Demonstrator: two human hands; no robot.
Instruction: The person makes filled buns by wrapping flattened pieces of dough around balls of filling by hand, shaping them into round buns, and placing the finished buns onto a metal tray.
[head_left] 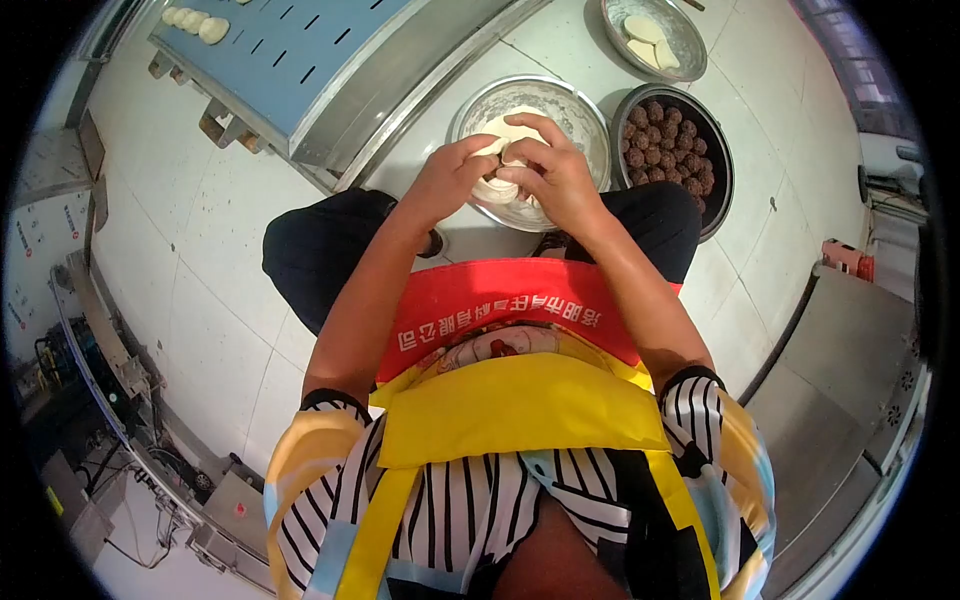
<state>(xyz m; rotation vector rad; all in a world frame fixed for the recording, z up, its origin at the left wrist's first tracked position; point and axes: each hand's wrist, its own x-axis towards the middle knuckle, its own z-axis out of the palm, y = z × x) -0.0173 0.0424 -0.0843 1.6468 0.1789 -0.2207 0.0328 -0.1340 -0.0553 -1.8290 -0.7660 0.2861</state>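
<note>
Both my hands meet over a metal bowl (pixel 590 130) dusted with flour. My left hand (pixel 450 180) and my right hand (pixel 556 172) pinch a small piece of pale dough (pixel 509 160) between their fingertips, with a dark bit showing at its opening. Fingers partly cover the piece. Beneath them, more flat pale dough (pixel 520 122) lies in the bowl. Just right of the bowl, a black round tub (pixel 722 150) holds several dark brown balls (pixel 668 140).
Another metal bowl (pixel 697 50) with pale dough pieces (pixel 645 38) stands at the top right. A blue slotted conveyor (pixel 300 45) with a steel edge lies at upper left, carrying several white dough balls (pixel 212 30). A steel cabinet (pixel 820 370) stands at right.
</note>
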